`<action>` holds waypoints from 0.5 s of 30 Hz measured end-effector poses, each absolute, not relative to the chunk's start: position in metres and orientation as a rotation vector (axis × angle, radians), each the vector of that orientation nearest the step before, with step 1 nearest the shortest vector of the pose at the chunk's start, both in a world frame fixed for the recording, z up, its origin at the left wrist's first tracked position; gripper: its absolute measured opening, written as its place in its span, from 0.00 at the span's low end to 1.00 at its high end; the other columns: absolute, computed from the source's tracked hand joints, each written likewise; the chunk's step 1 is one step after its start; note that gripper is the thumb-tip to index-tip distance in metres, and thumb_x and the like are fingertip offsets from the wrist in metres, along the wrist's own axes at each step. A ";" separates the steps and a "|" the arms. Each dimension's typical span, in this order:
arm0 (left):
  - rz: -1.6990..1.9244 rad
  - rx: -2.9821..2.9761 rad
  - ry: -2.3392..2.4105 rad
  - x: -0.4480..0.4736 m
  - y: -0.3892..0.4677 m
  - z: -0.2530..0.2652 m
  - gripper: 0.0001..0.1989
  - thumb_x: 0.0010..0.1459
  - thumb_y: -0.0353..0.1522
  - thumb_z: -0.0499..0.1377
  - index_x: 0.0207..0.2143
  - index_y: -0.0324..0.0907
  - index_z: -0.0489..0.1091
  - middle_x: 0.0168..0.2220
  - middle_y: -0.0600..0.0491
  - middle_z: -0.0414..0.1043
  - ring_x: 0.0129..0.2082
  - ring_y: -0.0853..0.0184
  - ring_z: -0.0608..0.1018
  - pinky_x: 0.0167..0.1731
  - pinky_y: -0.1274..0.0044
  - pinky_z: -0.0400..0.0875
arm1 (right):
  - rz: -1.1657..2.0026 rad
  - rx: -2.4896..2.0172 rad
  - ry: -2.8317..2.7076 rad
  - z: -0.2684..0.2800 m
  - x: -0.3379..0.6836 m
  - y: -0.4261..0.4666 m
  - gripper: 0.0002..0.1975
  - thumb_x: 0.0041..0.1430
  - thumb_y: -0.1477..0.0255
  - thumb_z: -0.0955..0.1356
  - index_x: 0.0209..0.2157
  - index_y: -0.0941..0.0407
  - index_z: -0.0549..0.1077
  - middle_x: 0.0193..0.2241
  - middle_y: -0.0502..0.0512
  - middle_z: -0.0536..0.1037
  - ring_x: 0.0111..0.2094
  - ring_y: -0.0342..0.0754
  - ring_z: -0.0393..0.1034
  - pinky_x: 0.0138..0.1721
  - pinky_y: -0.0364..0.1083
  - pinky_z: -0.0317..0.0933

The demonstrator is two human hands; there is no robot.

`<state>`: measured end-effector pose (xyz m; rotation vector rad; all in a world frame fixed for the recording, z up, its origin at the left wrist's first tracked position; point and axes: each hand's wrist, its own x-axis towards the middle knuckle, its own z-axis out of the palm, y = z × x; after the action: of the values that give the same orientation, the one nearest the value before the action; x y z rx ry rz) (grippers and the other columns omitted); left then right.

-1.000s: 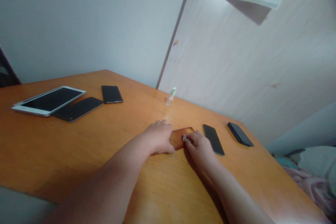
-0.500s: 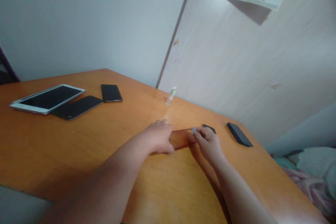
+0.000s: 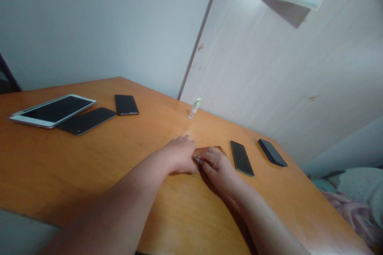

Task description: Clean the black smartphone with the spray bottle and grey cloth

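A flat device that looks like a phone [image 3: 201,151] lies on the wooden table, its glossy screen mirroring orange light. My left hand [image 3: 182,155] grips its left end, fingers at the far edge and thumb on the near side. Above the screen, close to the left thumb, my right hand [image 3: 216,165] pinches a small white wad [image 3: 196,159], perhaps a tissue or wipe, against the surface. Most of the device is hidden under both hands.
A dark phone [image 3: 241,158] lies right of my hands, with a black folded case or phone [image 3: 272,152] beyond it. A small clear spray bottle [image 3: 194,108] stands near the back edge. At left are a white tablet [image 3: 56,110] and two dark phones [image 3: 89,120].
My right hand has slid left along the screen with the white wad, from the right end to beside my left thumb. The phone at right is now uncovered. My left hand stays put.
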<state>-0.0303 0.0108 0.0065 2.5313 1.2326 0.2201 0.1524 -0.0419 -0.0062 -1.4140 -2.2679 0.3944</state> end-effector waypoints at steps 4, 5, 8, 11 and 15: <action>0.235 2.522 1.230 -0.031 0.012 0.006 0.25 0.41 0.47 0.63 0.41 0.44 0.72 0.44 0.46 0.68 0.44 0.54 0.73 0.42 0.69 0.70 | 0.508 -1.477 -2.035 0.001 0.172 -0.040 0.09 0.61 0.70 0.65 0.32 0.54 0.78 0.31 0.52 0.77 0.35 0.47 0.71 0.40 0.46 0.63; 0.233 2.520 1.229 -0.031 0.012 0.006 0.26 0.40 0.48 0.63 0.41 0.44 0.72 0.44 0.46 0.68 0.44 0.54 0.73 0.41 0.69 0.70 | 0.460 -1.543 -1.928 0.000 0.179 -0.038 0.10 0.61 0.69 0.65 0.33 0.55 0.78 0.32 0.52 0.78 0.35 0.48 0.71 0.39 0.47 0.63; 0.223 2.511 1.219 -0.032 0.012 0.006 0.26 0.39 0.47 0.64 0.41 0.44 0.72 0.44 0.46 0.68 0.44 0.55 0.73 0.39 0.70 0.71 | 0.239 -1.719 -1.743 -0.010 0.198 -0.029 0.11 0.61 0.67 0.65 0.36 0.55 0.78 0.33 0.54 0.78 0.36 0.50 0.71 0.40 0.48 0.63; 0.216 2.501 1.216 -0.031 0.012 0.006 0.26 0.40 0.46 0.64 0.42 0.44 0.72 0.45 0.47 0.69 0.44 0.55 0.73 0.39 0.70 0.71 | 0.084 -1.803 -1.840 -0.019 0.200 -0.024 0.11 0.61 0.70 0.65 0.38 0.55 0.79 0.34 0.55 0.76 0.38 0.50 0.71 0.42 0.48 0.63; 0.235 2.521 1.209 -0.031 0.014 0.003 0.27 0.40 0.48 0.63 0.41 0.45 0.72 0.44 0.47 0.68 0.45 0.54 0.73 0.41 0.69 0.71 | 0.041 -1.782 -1.998 -0.023 0.184 -0.023 0.13 0.63 0.73 0.63 0.41 0.55 0.79 0.35 0.57 0.76 0.38 0.50 0.71 0.42 0.47 0.64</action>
<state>-0.0309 0.0136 0.0033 2.5208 1.2091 0.2354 0.1845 -0.0233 -0.0229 -1.7820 -1.9979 0.0407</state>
